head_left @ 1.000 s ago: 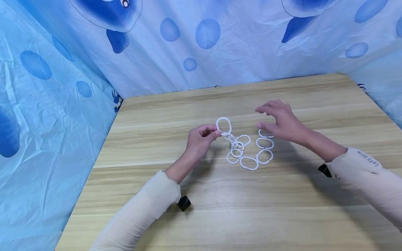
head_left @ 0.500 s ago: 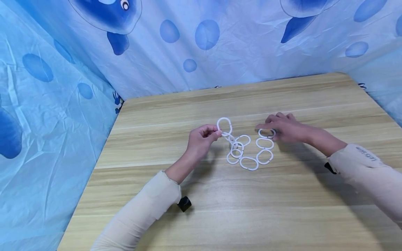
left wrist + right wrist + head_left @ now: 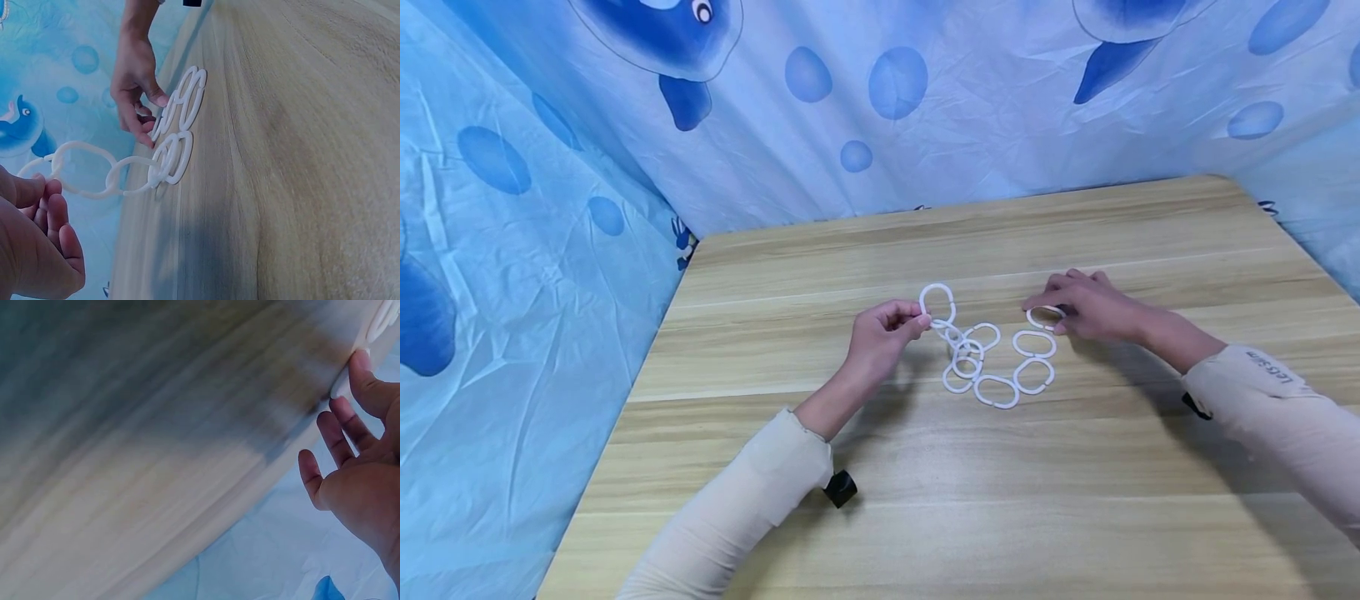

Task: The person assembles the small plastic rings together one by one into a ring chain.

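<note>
Left hand (image 3: 880, 332) pinches one end of a chain of rings (image 3: 977, 354) between thumb and fingertips, lifting the end ring (image 3: 936, 302) just off the surface (image 3: 925, 483); in the left wrist view that end hangs in the air while the rest lies flat. Right hand (image 3: 1086, 304) has its fingers curled on the other end ring (image 3: 1043, 317), thumb and fingertips pinching it low on the surface. Hands are apart, the chain curving in a U between them. Rings are white smooth plastic, oval, linked one through the next, bunched near the left end. Surface is light wood-grain laminate, matte. Both arms in beige sleeves (image 3: 737, 500); right sleeve has small dark lettering (image 3: 1270, 367), too small to read. Small black wrist device (image 3: 839, 487) under left forearm. Around the surface, a wrinkled blue curtain (image 3: 550, 250) printed with bubbles and a cartoon whale.
</note>
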A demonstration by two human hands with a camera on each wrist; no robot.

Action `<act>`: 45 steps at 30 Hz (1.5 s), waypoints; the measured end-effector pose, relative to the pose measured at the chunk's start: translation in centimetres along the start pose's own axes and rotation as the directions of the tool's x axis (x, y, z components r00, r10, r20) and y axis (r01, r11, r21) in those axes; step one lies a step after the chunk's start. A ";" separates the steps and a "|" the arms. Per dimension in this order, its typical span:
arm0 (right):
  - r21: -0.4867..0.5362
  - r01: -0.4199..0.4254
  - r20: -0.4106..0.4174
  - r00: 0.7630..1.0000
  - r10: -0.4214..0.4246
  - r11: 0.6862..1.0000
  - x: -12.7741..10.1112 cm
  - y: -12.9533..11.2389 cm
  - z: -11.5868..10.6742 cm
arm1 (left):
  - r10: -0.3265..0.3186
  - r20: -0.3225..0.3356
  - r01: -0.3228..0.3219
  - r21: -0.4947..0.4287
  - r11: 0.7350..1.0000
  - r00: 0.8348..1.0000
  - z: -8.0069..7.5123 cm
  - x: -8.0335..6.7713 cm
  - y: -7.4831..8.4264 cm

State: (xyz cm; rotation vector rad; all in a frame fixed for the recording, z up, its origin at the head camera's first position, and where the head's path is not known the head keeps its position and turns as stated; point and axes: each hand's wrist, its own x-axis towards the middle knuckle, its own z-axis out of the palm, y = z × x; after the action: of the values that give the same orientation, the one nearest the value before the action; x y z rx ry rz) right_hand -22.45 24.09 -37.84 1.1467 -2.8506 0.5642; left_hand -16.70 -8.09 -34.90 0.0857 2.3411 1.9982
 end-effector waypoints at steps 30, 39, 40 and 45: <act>-0.200 0.006 -0.136 0.990 -0.034 0.980 -0.4 0.4 0.9 | -0.009 0.003 0.009 0.003 1.000 1.000 0.2 0.2 -0.2; -0.030 -0.026 -0.243 0.970 0.018 0.999 0.3 -0.4 0.0 | -0.015 0.006 0.015 0.001 1.000 1.000 0.3 0.2 -0.1; 0.005 -0.013 -0.260 0.965 0.014 1.000 0.5 -0.6 -0.1 | -0.015 0.008 0.015 0.000 1.000 1.000 0.3 0.2 -0.1; 0.160 0.069 -0.320 0.947 -0.015 0.985 1.4 -1.7 -0.5 | -0.010 0.019 0.010 0.003 1.000 1.000 0.4 0.2 -0.1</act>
State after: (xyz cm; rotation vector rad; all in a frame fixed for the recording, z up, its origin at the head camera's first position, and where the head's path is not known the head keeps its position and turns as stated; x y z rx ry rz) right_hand -22.39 22.23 -36.63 1.0239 -2.5378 0.9131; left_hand -16.86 -7.66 -35.03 0.0928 2.3283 1.9806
